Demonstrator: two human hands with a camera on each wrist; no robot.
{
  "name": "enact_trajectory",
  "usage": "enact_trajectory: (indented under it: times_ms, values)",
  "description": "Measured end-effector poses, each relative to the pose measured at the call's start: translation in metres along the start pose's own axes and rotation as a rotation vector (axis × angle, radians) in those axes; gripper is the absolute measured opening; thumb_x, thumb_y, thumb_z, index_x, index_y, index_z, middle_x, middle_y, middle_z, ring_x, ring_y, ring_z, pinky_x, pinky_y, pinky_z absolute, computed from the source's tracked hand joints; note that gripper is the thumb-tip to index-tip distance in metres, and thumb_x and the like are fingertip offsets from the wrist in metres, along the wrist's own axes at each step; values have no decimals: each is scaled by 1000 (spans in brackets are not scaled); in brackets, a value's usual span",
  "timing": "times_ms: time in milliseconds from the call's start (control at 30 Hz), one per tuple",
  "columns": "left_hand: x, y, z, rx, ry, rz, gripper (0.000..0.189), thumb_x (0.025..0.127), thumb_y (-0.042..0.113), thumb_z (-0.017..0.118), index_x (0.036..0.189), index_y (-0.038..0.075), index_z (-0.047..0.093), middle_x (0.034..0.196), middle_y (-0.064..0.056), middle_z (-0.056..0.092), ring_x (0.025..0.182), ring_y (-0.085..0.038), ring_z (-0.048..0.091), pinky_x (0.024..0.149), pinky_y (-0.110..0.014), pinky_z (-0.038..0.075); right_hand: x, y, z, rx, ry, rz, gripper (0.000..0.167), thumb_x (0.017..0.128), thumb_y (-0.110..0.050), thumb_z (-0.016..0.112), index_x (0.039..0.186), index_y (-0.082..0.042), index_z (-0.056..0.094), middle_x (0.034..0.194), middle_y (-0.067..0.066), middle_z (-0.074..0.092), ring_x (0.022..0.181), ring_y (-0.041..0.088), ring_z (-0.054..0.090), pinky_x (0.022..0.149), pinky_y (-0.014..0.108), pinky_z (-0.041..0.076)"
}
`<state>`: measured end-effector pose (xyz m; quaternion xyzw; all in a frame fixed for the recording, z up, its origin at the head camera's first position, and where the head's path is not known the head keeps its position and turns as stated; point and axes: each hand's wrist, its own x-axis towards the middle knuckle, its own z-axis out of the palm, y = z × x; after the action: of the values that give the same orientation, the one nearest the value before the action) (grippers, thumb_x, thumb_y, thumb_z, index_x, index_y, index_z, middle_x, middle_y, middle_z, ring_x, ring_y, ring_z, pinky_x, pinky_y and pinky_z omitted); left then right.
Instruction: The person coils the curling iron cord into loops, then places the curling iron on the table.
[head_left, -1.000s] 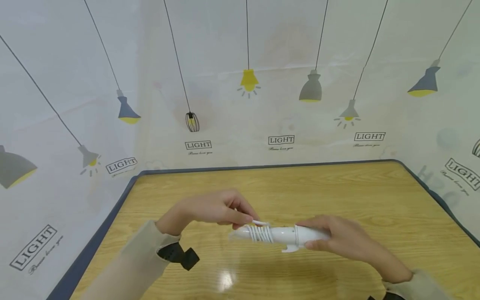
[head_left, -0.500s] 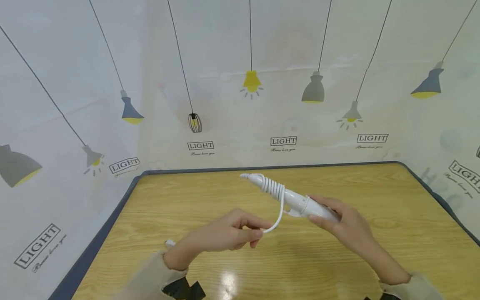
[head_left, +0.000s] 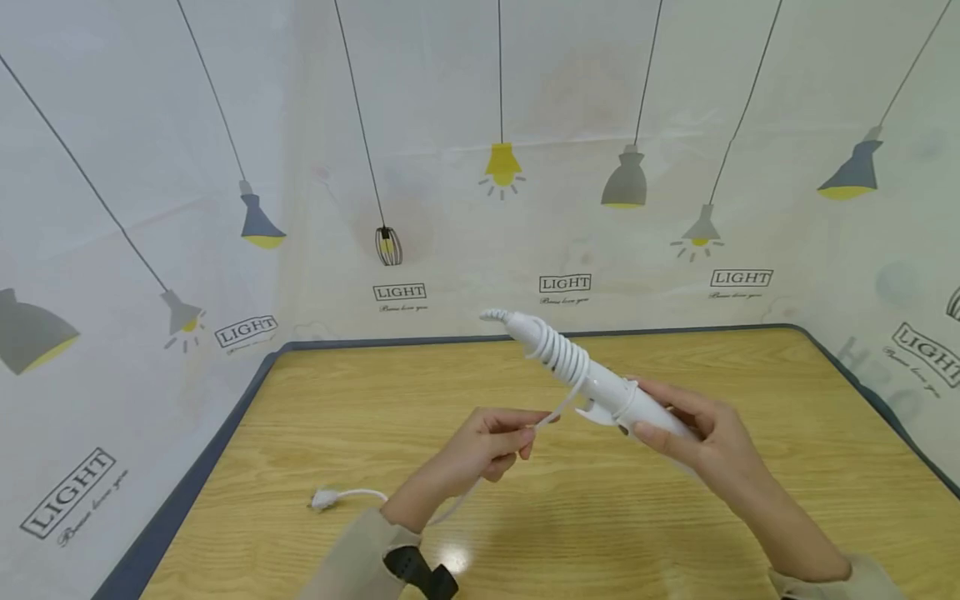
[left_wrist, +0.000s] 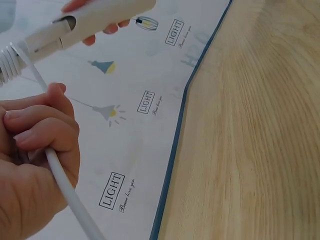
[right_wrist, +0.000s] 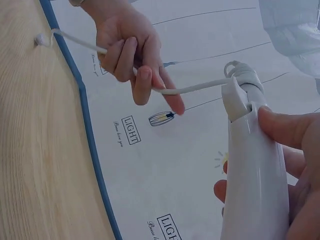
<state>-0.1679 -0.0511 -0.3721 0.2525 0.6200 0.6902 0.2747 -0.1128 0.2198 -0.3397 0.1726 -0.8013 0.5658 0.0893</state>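
Observation:
A white curling iron point(head_left: 607, 386) is held in the air, its corded end tilted up to the left. My right hand point(head_left: 716, 437) grips its thick end, thumb on the near side and fingers round the far side. White power cord point(head_left: 567, 360) wraps the narrower end in several coils. Below the coils, my left hand point(head_left: 491, 446) pinches the loose run of cord between thumb and fingers. In the left wrist view this cord point(left_wrist: 70, 195) passes through the curled fingers. A small lever point(right_wrist: 235, 100) stands out from the iron's body in the right wrist view.
The cord's white plug point(head_left: 324, 500) lies on the wooden table point(head_left: 300, 417) left of my left forearm. A dark blue edge point(head_left: 525, 334) borders the tabletop. Behind it rises a pale curtain point(head_left: 450, 100) printed with lamps. A black strap point(head_left: 408, 567) is on my left wrist.
The curling iron has risen and tilted, its corded end going up. My left hand has drawn the cord out from the coils, down and to the right. The plug has come into view.

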Motion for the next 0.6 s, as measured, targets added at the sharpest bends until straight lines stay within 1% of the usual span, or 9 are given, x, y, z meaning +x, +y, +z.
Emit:
enact_trajectory:
  times_ms: [67, 133, 167, 233, 333, 400, 500, 567, 600]
  values:
    - [7, -3, -5, -6, -5, 7, 35, 97, 18, 48, 126, 0, 54, 68, 0, 51, 40, -7, 23, 39, -22, 20, -1, -2, 0, 42, -7, -26, 43, 87, 0, 59, 129, 0, 51, 116, -14, 58, 90, 12, 59, 68, 29, 51]
    - [12, -6, -11, -17, -7, 11, 33, 96, 23, 50, 118, 2, 61, 64, 1, 50, 41, -6, 24, 39, -21, 22, -1, -3, -1, 70, -9, -53, 43, 87, 4, 58, 129, -1, 51, 116, -11, 59, 91, 12, 59, 68, 29, 51]
    - [14, -7, -15, -22, -9, 18, 31, 95, 26, 52, 112, 4, 65, 62, 1, 49, 41, -6, 25, 40, -20, 23, -1, -4, -1, 85, -11, -65, 44, 86, 6, 57, 129, 0, 50, 117, -10, 59, 91, 12, 59, 68, 28, 51]
    - [17, -10, -22, -38, -20, 53, 27, 91, 31, 56, 98, 9, 70, 60, 3, 49, 43, -5, 28, 41, -19, 24, 0, -4, -2, 110, -15, -87, 45, 86, 8, 56, 130, -1, 50, 117, -7, 59, 92, 13, 60, 68, 29, 51]
    - [19, -15, -34, -62, -63, 112, 18, 86, 33, 62, 89, 18, 72, 59, 6, 49, 44, -3, 30, 44, -19, 25, 0, -4, -4, 156, -20, -99, 46, 86, 10, 54, 130, -3, 50, 118, -5, 60, 92, 13, 61, 69, 28, 50]
    - [19, -20, -41, -79, -121, 134, 16, 86, 32, 62, 88, 20, 72, 60, 8, 51, 44, -3, 29, 44, -20, 24, 0, -4, -6, 189, -4, -99, 47, 86, 11, 53, 130, -4, 52, 116, -5, 61, 91, 13, 61, 69, 27, 50]
    - [17, -29, -52, -109, -198, 114, 16, 88, 30, 61, 91, 19, 73, 63, 8, 55, 44, -5, 27, 44, -23, 21, 0, -6, -12, 263, 31, -98, 48, 85, 13, 52, 129, -5, 53, 113, -3, 62, 90, 12, 61, 69, 25, 49]
    - [15, -34, -57, -113, -210, 95, 16, 88, 29, 62, 92, 19, 73, 64, 8, 56, 44, -7, 25, 44, -25, 20, 1, -8, -17, 287, 43, -104, 48, 85, 14, 51, 129, -4, 53, 113, -1, 62, 91, 13, 61, 70, 24, 49]
    - [15, -36, -59, -112, -192, 78, 15, 87, 30, 63, 92, 20, 73, 66, 7, 57, 44, -6, 25, 45, -25, 19, 1, -10, -19, 297, 40, -111, 48, 85, 15, 51, 129, -4, 53, 113, -1, 62, 91, 14, 61, 70, 24, 49]
